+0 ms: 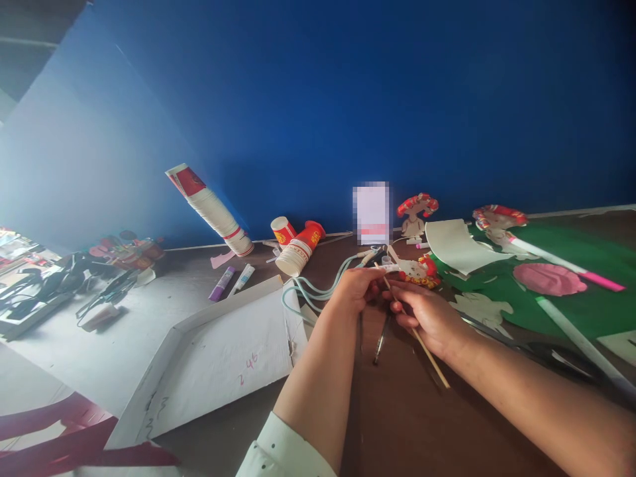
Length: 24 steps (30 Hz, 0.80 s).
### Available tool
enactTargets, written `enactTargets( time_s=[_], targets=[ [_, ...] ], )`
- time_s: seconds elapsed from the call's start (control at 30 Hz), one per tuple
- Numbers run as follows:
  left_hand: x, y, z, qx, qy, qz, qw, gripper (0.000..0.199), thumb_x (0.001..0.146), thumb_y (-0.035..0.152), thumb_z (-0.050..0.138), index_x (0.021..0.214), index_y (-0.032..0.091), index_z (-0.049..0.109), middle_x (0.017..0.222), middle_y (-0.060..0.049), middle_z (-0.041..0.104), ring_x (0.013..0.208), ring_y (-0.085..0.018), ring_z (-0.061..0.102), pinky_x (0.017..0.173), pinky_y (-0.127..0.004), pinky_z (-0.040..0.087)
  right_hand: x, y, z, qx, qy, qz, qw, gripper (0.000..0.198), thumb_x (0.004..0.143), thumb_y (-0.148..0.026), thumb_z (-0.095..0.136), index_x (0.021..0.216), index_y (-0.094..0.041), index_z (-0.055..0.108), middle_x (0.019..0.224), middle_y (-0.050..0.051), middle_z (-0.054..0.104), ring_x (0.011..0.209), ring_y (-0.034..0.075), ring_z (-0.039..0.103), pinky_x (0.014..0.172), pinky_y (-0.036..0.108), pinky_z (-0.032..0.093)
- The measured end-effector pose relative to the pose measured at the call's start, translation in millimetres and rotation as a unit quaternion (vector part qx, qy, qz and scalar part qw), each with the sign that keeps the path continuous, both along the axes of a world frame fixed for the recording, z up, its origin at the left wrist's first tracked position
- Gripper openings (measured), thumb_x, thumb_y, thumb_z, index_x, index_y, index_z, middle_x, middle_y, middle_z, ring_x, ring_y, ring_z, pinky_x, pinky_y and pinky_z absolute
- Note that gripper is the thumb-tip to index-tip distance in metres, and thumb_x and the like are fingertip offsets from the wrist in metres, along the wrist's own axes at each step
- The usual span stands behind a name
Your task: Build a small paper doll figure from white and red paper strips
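Red handwriting on a white box lid (209, 371)
A slanted "2" (242, 380) can be made out; the characters beside it and the black scrawls (156, 411) are unclear. Yellow print on the red paper cups (313, 233) is too small to read.

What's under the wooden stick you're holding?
Under the lower end of the wooden stick, dark tabletop shows. The right hand holds it farther up; anything beneath that hand is covered and can't be seen.

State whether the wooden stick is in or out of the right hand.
In: the wooden stick lies against the curled fingers of the right hand, one end sticking out.
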<state>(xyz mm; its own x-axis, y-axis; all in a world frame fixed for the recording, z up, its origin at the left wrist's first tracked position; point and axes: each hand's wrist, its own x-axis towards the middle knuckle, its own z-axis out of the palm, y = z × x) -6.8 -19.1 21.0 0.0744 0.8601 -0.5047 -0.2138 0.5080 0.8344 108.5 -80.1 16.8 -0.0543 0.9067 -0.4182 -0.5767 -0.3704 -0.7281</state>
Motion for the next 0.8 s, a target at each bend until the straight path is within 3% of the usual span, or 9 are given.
enactTargets(
  time_s=[0.3, 0.5, 0.8],
  targets=[
    [-7.4, 0.8, 1.9, 0.032, 0.030, -0.047, 0.998, 0.019, 0.076, 0.013, 0.077, 0.062, 0.010, 0.064, 0.054, 0.000, 0.055, 0.047, -0.005, 0.048, 0.048, -0.018, 0.042, 0.9, 0.4, -3.7, 0.023, -0.045, 0.006, 0.999, 0.017, 0.074, -0.005, 0.061, 0.085, -0.013, 0.072, 0.070, 0.005, 0.065, 0.048, 0.006, 0.047, 0.031, 0.011, 0.024],
    [-8.3, -2.3, 11.1, 0.050, 0.059, -0.066, 0.995, 0.025, 0.081, 0.009, 0.069, 0.057, 0.011, 0.059, 0.050, 0.001, 0.052, 0.043, -0.006, 0.049, 0.048, -0.020, 0.040, 0.7, -0.6, -7.7, 0.063, -0.091, 0.031, 0.993, 0.022, 0.073, -0.011, 0.067, 0.093, -0.016, 0.073, 0.075, 0.004, 0.067, 0.052, 0.008, 0.050, 0.035, 0.013, 0.027],
    [-10.9, -0.5, 4.3, 0.053, 0.028, -0.059, 0.996, 0.025, 0.078, 0.011, 0.072, 0.058, 0.012, 0.057, 0.050, 0.001, 0.053, 0.044, -0.005, 0.047, 0.047, -0.018, 0.039, 0.9, -4.0, -6.1, 0.071, -0.106, 0.040, 0.991, 0.030, 0.071, -0.014, 0.067, 0.101, -0.019, 0.072, 0.079, 0.004, 0.069, 0.054, 0.009, 0.051, 0.037, 0.015, 0.027]
  ],
)
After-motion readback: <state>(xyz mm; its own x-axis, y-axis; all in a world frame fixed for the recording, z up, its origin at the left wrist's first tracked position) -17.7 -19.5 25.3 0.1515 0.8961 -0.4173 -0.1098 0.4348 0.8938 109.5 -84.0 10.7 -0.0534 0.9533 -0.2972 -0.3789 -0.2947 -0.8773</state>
